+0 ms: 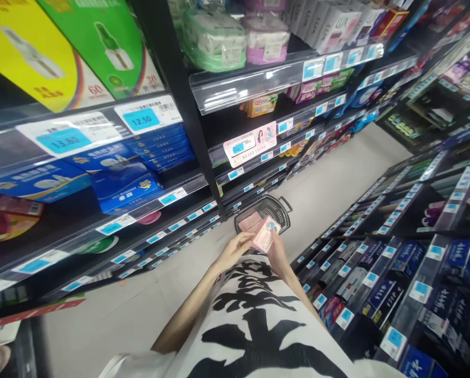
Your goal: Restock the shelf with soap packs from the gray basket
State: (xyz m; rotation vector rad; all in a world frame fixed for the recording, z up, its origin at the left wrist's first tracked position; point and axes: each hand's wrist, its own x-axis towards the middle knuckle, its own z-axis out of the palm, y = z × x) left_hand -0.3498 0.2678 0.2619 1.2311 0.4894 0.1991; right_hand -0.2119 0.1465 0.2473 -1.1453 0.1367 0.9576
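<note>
A small pink and white pack (264,236) with blue and red print is held in front of my body; its exact kind is too small to read. My left hand (235,251) has its fingers closed on the near left edge of it. On the other side, my right hand (276,252) grips the pack along its right edge. Below and beyond them a black shopping basket (284,227) with a perforated side stands on the floor. Inside the basket lies another pink item (249,221), partly hidden behind the held pack.
Left of me runs a shelf with blue boxes (126,184), yellow and green boxes (112,50), and soap boxes (333,26) farther along. On the right, another shelf holds dark blue boxes (382,302). A pale floor aisle (337,173) stretches between them.
</note>
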